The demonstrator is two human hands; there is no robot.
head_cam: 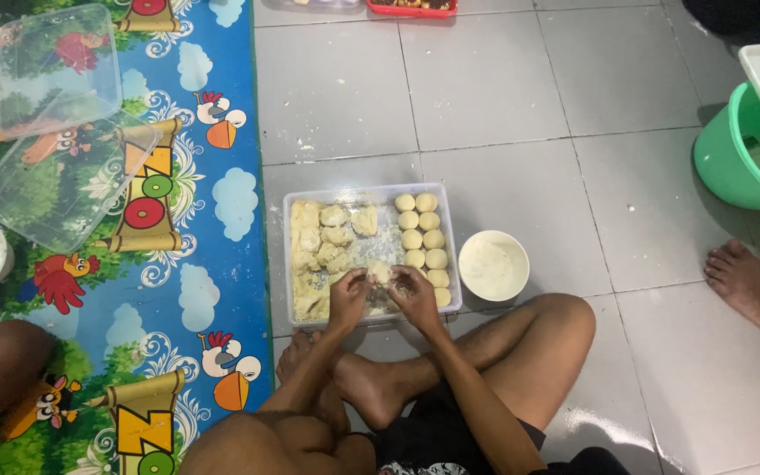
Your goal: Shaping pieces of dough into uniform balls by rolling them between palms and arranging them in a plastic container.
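Dough (380, 271) pinched between both hands (349, 295) (412, 290) over clear rectangular tray (367, 193).

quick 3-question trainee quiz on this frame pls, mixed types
1. True or false: the smooth dough balls sit along the left side of the clear tray.
2. What are the left hand and right hand working on? A) a piece of dough B) the white bowl C) the green basin
3. Which side of the tray is the white bowl on?

Key: 1 false, they line the right side; 2 A; 3 the right, standing on the tiled floor.
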